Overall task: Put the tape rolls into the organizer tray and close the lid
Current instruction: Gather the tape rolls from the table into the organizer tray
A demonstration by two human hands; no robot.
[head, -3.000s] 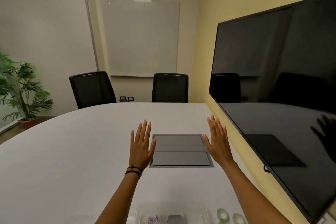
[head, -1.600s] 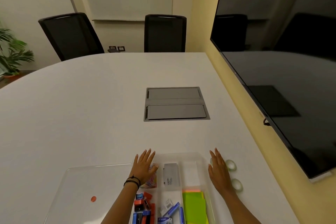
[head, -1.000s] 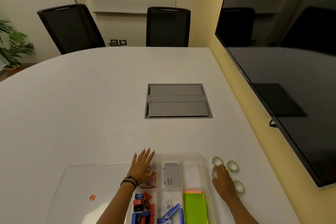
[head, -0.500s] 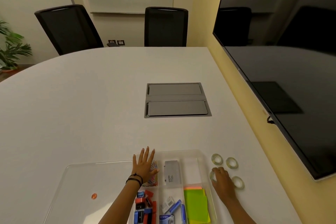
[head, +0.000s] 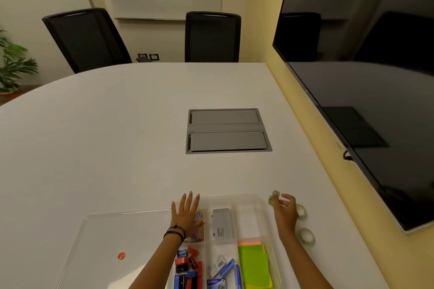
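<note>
A clear lid [head: 112, 237] lies flat on the white surface [head: 105, 148] at the left, with a small orange sticker [head: 121, 255] on it. Just to its right, the left hand [head: 186, 214] lies palm down with its fingers [head: 190, 198] spread apart and straight, resting over the far left corner of the clear tray [head: 264, 199], gripping nothing. A dark band [head: 175, 233] circles that wrist. The tray holds coloured clips under the left hand, a grey box [head: 222, 223] in the next compartment, red and blue small items nearer the person, and green and orange sticky notes [head: 254, 265] at the right. The far right compartment, beyond the notes, looks bare.

Right of the tray, the right hand [head: 285, 213] is raised a little above the surface, its fingers [head: 276, 199] pinched on one tape roll [head: 273, 197], which stands tilted on edge just outside the tray's far right corner. Two more tape rolls lie flat on the surface outside the tray: one [head: 301, 211] partly hidden behind the right hand, the other [head: 306, 236] beside the right wrist. A large dark screen [head: 364, 77] hangs on the wall at the right.
</note>
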